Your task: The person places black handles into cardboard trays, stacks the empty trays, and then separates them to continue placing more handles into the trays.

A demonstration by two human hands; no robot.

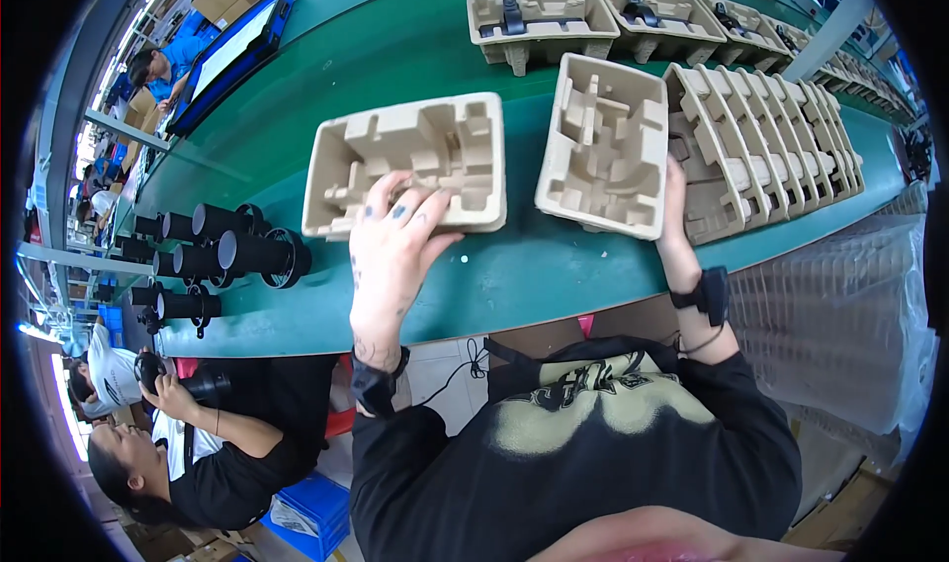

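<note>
A beige moulded pulp tray (465, 117) with shaped hollows sits on the green bench in front of me. My left hand (397, 236) is closed over its near edge, fingers reaching inside. To the right, a second pulp tray (647, 117) lies open side up at a slight tilt. Against its right side my right hand (674, 206) is gripping the wall, its fingers partly hidden between this tray and a row of nested trays (732, 157). No loose part shows inside either tray.
Several black cylindrical parts (252, 254) stand at the bench's left. Pulp trays holding black parts (542, 36) line the far side. Plastic-wrapped stacks (830, 315) are at the right. A seated co-worker (237, 453) handles a black part on the left. A metal post (835, 33) rises at the far right.
</note>
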